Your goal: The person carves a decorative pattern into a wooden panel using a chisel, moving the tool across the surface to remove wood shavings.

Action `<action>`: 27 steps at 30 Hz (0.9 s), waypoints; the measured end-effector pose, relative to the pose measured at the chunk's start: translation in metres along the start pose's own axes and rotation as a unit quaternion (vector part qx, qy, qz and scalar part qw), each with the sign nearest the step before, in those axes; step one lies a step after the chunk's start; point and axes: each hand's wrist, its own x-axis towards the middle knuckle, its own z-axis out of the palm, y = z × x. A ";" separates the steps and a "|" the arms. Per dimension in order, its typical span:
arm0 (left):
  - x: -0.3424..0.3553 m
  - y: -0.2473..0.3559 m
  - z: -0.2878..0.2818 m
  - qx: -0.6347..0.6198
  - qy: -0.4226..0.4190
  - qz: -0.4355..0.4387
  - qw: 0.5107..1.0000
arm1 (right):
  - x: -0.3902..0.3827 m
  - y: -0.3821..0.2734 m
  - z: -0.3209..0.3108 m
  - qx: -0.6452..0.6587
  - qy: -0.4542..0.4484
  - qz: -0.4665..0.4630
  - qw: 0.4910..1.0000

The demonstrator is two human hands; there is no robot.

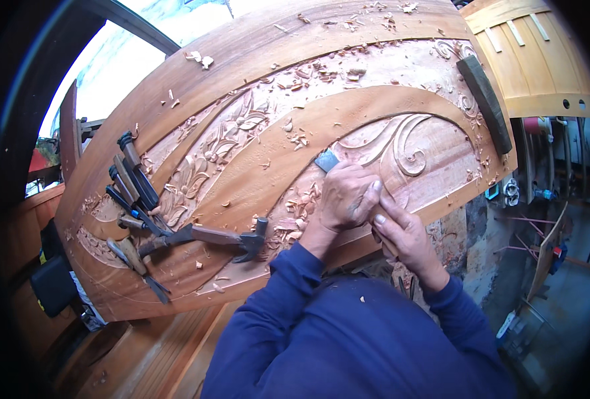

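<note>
A large carved wooden panel (374, 100) lies under my hands, with scrolls and leaves in relief. My left hand (350, 197) is closed around the lower part of a chisel, beside a recessed area with a curling scroll (411, 156). The wide, flat blade of the chisel (326, 160) shows beyond my left hand and meets the edge of the raised curved band. Behind it, my right hand (406, 243) is wrapped round the chisel's wooden handle, its thumb lying along it. My fingers hide the middle of the tool.
A claw hammer (249, 241) lies on the panel left of my forearm. Several carving chisels (135, 183) are bunched farther left, near pincers (154, 287). A dark wooden bar (484, 103) rests at the right edge. Wood shavings (301, 209) are scattered about.
</note>
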 end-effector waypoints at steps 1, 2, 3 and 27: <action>0.002 0.001 0.005 -0.004 0.000 0.003 1.000 | 0.009 0.009 -0.011 -0.028 -0.010 -0.035 0.999; 0.003 0.001 0.009 -0.002 0.029 0.009 1.000 | 0.016 0.008 -0.016 -0.055 -0.025 -0.070 0.996; 0.004 0.001 0.012 0.000 0.059 0.014 0.998 | 0.018 0.004 -0.020 -0.056 -0.025 -0.072 0.996; -0.028 0.010 -0.009 -0.011 0.016 -0.002 1.000 | -0.022 0.018 0.035 -0.023 -0.017 -0.052 0.998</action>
